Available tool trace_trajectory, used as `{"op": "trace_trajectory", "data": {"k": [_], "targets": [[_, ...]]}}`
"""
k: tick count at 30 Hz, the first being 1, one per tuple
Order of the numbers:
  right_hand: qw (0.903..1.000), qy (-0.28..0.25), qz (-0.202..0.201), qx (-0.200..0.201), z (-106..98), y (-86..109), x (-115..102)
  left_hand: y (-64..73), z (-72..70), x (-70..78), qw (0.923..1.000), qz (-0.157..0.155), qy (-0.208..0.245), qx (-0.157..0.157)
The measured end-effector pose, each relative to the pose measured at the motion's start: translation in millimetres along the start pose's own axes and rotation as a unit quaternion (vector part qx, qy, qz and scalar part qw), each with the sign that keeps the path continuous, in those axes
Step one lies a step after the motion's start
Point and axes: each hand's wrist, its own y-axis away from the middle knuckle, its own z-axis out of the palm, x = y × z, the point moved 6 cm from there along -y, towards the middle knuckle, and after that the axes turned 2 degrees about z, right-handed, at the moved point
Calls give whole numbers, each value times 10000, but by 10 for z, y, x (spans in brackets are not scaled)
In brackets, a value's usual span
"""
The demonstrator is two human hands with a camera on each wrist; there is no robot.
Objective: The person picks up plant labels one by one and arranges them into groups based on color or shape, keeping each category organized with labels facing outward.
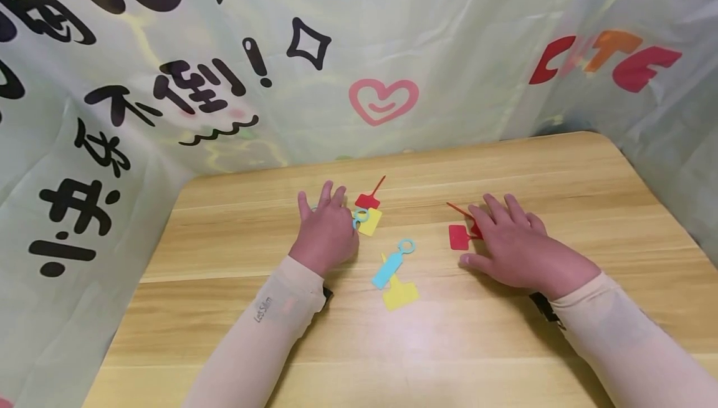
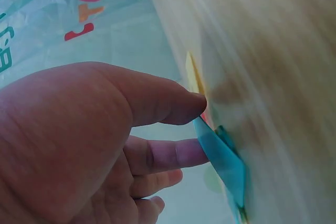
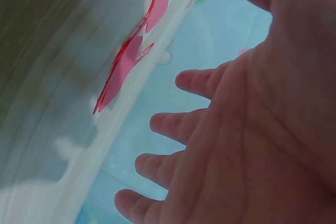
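Note:
My left hand [image 1: 328,233] is low over the table's left half. Its thumb and forefinger pinch the edge of a flat blue tag [image 2: 223,163], while the other fingers stay spread. Beside that hand lie a blue ring [image 1: 361,215], a yellow tag [image 1: 370,222] and a red tag [image 1: 367,201] with a thin tail. My right hand [image 1: 518,255] hovers palm down, fingers spread, with nothing in its grasp. Beneath and beside it are red tags [image 1: 459,237], one partly hidden by the fingers; the right wrist view shows red tags [image 3: 121,74] just beyond the fingertips.
Between the hands, a blue tag with a ring end [image 1: 388,270] lies across a yellow tag [image 1: 401,294]. The wooden table [image 1: 477,358] ends at a pale printed curtain [image 1: 460,53] along the back and sides.

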Motion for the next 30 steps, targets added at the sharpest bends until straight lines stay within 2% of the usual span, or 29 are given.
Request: {"op": "trace_trajectory", "data": {"k": [4, 8, 14, 19, 24, 30], "targets": [[10000, 1, 2, -28, -17, 0, -30, 116, -88, -74, 9998, -201, 50, 77], [10000, -16, -4, -34, -23, 15, -49, 293, -144, -199, 9992, -370, 71, 98], [10000, -5, -75, -7, 16, 42, -76, 580, -87, -490, 9957, -912, 172, -79], [9999, 30, -128, -6, 34, 49, -102, 835, -52, -693, 9910, -1319, 229, 9], [9997, 106, -208, 43, 31, 52, -126, 1038, -35, -787, 9891, -1454, 161, 185], [9994, 144, -310, 97, 16, 59, -169, 1159, 8, -834, 9865, -1633, 111, 83]]}}
